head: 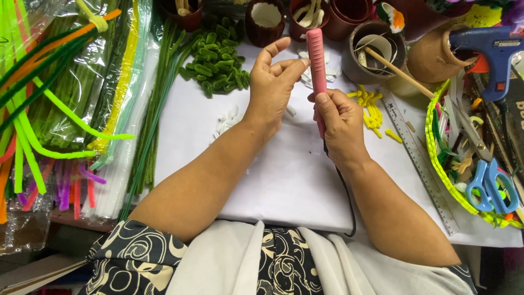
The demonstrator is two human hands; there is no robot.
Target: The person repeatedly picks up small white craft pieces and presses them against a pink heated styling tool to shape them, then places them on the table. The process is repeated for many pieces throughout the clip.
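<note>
My right hand [339,123] grips the lower end of a slim pink corded tool [316,57], held upright over the white table sheet [284,175]. Its black cord [345,188] runs down toward my lap. My left hand [274,82] is raised beside the tool, fingers curled, with fingertips touching the pink shaft near its upper part. A pile of short green pipe-cleaner pieces [218,63] lies just beyond my left hand. Small yellow pieces [373,109] lie to the right of the tool.
Bundles of long pipe cleaners [71,104] fill the left side. Brown pots [376,49] stand at the back. A clear ruler [417,158], a yellow-rimmed basket [436,153] with blue scissors [491,186], and a blue glue gun [491,52] sit on the right.
</note>
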